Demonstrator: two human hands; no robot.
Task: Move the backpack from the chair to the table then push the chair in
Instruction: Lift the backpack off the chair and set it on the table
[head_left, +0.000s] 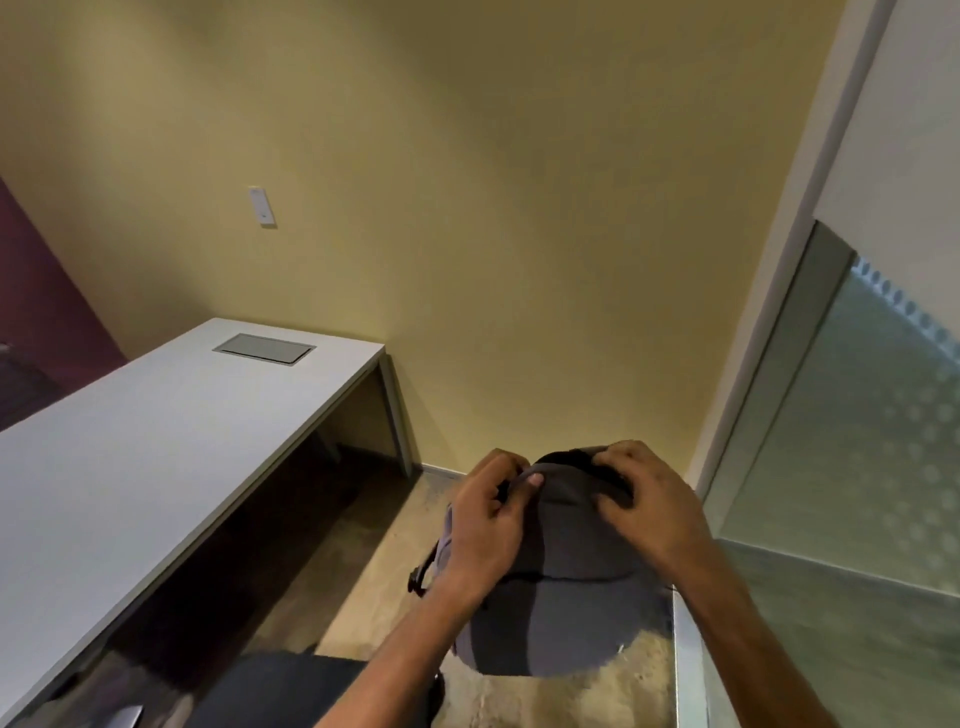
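Low in the view, near its middle, both hands grip the top of a dark grey backpack. The left hand curls its fingers over the upper left edge, with the thumb pressed flat on the fabric there. The right hand has its fingers bent and clamped on the upper right of the top, thumb lower down against the front panel. Neither hand is spread; both are closed on the bag.

The backpack appears to be held over bare floor, to the right of the white table and well apart from its top. A dark rounded shape at the bottom edge is probably the chair, just left of the bag; whether the bag touches it I cannot tell, since the left forearm crosses in front.

Judging by this, the lift seems to be under way, but the bag is not yet on the table, and the chair has yet to be pushed in. The swing left onto the tabletop is what remains first.

As for containers, the backpack looks shut, so its contents are hidden. A grey hatch sits flush and closed in the tabletop near the wall.
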